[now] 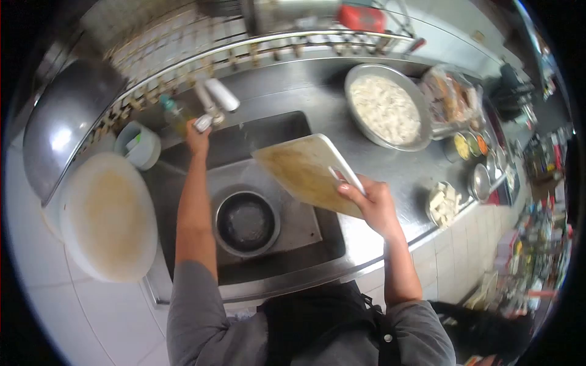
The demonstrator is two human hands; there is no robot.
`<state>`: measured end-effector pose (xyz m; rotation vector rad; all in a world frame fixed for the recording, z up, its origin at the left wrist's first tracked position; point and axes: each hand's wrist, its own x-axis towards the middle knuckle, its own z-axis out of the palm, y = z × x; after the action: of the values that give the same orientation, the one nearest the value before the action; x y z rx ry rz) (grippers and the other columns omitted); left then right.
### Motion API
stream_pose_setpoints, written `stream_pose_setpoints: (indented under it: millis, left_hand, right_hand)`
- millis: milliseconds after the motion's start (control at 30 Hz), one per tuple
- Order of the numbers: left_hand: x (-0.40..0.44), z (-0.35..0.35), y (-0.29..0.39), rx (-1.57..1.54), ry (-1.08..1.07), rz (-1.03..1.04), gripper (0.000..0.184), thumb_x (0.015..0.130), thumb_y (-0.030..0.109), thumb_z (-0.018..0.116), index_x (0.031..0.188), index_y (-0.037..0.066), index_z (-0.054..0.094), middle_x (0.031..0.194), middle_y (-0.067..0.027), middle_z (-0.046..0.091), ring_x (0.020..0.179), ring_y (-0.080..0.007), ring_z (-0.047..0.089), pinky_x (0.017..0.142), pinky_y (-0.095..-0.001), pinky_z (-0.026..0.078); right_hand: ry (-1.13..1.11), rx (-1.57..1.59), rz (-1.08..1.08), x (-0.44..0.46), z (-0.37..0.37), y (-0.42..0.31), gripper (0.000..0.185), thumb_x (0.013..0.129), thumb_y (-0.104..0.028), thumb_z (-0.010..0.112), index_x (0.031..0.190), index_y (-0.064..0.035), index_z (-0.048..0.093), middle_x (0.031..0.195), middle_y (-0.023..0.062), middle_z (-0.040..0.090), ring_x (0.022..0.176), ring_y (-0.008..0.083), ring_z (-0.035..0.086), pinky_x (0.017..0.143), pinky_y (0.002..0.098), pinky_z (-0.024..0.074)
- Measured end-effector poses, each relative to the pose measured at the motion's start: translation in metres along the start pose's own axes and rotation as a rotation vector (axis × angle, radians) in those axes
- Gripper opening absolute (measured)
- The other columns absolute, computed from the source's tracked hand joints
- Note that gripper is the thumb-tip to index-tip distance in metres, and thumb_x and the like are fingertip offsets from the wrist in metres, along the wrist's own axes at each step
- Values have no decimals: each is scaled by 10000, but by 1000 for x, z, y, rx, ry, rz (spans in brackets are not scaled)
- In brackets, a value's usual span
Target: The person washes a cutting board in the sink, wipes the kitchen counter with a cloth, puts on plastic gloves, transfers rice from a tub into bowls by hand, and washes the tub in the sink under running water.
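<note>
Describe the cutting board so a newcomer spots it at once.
Find the dark sink set in the steel counter. Over its right side, the right hand grips the cutting board by one edge. Unlike the round metal bowl in the sink, it is flat, straight-edged and brown-stained, with a white rim.

Grey shirt (244,334), short-sleeved; left sleeve (198,305) and right sleeve (421,329) both loose, plain, ending near the elbow, fabric creased. Black apron (311,320) over the front, matte, dark throughout. Black strap (389,357) up the right side, one round pale stud (388,338) on it. Small black loop (368,300) by the apron's edge, detail unclear. Left hand (196,141) and right hand (377,207) bare.
</note>
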<state>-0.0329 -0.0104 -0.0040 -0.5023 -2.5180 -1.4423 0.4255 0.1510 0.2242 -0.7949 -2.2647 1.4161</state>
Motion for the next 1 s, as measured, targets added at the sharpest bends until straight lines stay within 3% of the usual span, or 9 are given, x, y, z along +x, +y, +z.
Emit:
stream_pose_setpoints:
  millis: [100, 133, 167, 233, 267, 433, 467, 633, 1000]
  left_hand:
    - [-25, 12, -9, -501, -80, -119, 821, 705, -3, 788, 1348, 46, 279, 1265, -166, 488, 1093, -271, 571, 939, -355, 468]
    - [-50, 14, -8, -370, 25, -101, 705, 737, 65, 794, 1299, 26, 370, 1203, -162, 523, 1017, -250, 587, 882, -351, 488]
    - [-56, 15, -36, 18, -113, -72, 418, 780, 157, 780, 1088, -7, 549, 1025, -132, 607, 944, -230, 588, 821, -354, 495]
    - [-110, 18, -54, 155, -66, 257, 214, 774, 177, 768, 740, 29, 617, 702, -68, 603, 826, -191, 587, 716, -359, 476]
    - [-136, 23, -82, 115, -93, 344, 162, 763, 138, 758, 752, 44, 626, 763, -69, 611, 813, -201, 589, 736, -371, 466]
    - [-259, -6, -38, -355, -461, -201, 115, 848, 108, 685, 876, -3, 676, 989, -120, 643, 1071, -232, 586, 904, -334, 435]
    - [-271, -11, -31, -354, -460, -198, 115, 848, 108, 685, 876, -3, 676, 989, -120, 643, 1071, -232, 586, 904, -334, 435]
    - [-306, -43, 38, -425, -523, -487, 227, 929, 178, 606, 1031, -9, 681, 1019, -89, 651, 963, -169, 609, 862, -302, 450]
    - [-326, -36, 89, -495, -586, -587, 266, 914, 237, 643, 1004, -13, 657, 978, -54, 652, 883, -111, 587, 821, -274, 457]
  right_hand:
    - [88, -105, 62, -39, -53, -28, 315, 883, -282, 670, 1064, -25, 690, 757, 113, 675, 690, 114, 590, 650, 284, 473]
    - [142, -78, 36, -52, -67, -26, 314, 875, -274, 679, 1075, -32, 688, 765, 109, 678, 693, 108, 589, 649, 276, 471]
    - [193, -52, 6, -65, -79, -24, 315, 867, -266, 688, 1086, -39, 687, 774, 105, 680, 695, 101, 589, 649, 267, 469]
    - [309, -5, 25, -88, -93, -19, 306, 873, -249, 683, 1097, -39, 682, 772, 99, 678, 683, 95, 570, 644, 268, 463]
    - [325, -40, 62, -97, -98, -15, 318, 876, -245, 681, 1106, -25, 678, 786, 59, 676, 718, 82, 571, 675, 257, 466]
    - [494, 85, 118, -128, -103, -7, 317, 886, -234, 673, 1111, -11, 675, 825, 20, 677, 764, 73, 575, 713, 251, 471]
    - [520, -20, 39, -132, -104, -5, 318, 886, -261, 667, 1111, -36, 680, 701, 24, 619, 644, 69, 513, 595, 265, 433]
    - [544, -170, -4, -151, -122, -10, 272, 864, -223, 685, 1036, -13, 685, 695, 67, 641, 608, 103, 555, 567, 281, 439]
    - [648, -259, 7, -216, -194, -37, 203, 847, -163, 690, 943, 16, 690, 661, 102, 601, 579, 155, 554, 551, 292, 424]
